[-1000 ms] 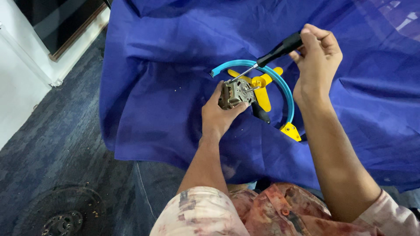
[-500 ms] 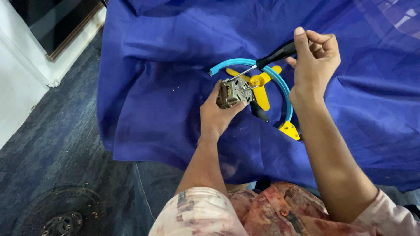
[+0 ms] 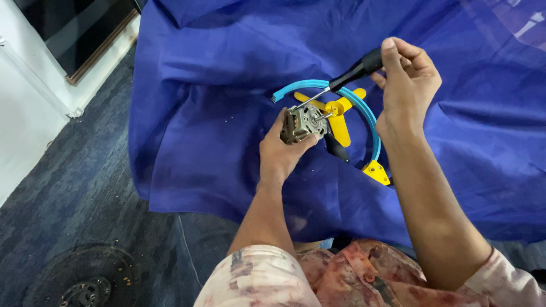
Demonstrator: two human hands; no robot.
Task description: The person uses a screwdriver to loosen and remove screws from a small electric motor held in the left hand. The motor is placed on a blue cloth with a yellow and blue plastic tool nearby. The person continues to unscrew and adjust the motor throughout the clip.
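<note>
Blue cloth (image 3: pixel 227 113): large creased sheet carrying all the work; its near edge hangs toward the person's lap, its left edge drops to grey carpet (image 3: pixel 74 187).

Dark round wheel-like disc (image 3: pixel 85 281): on the carpet off the cloth's near-left corner, well apart from the work.

Blue curved guard ring (image 3: pixel 372 128): an open arc lying flat mid-cloth, ending in a yellow bracket (image 3: pixel 377 171) toward the near edge.

Right hand (image 3: pixel 406 85): fingers closed round the black handle of the screwdriver (image 3: pixel 355 71), thumb laid along the top. For a good turn, the wrist should stay in line with the shaft, so force goes down the axis, not sideways.

Left hand (image 3: pixel 281 153): fingers and thumb wrapped from below round the small electric motor (image 3: pixel 304 122), holding it raised just above the cloth, inside the arc's open side. A firmer grip, or resting the motor on the cloth, would likely stop it twisting under the tool.

Yellow fan blade (image 3: pixel 338 122): propeller-shaped, lying within the ring, just beside the motor.

Small electric motor: grey metal body, windings showing. The screwdriver's thin shaft slopes down from the right to its top face; the tip appears to sit on a screw there, though the view is too small to be sure. Seat the tip fully before turning.

Black handle-like piece (image 3: pixel 336 150): on the cloth just beside the motor, partly under the blade.
</note>
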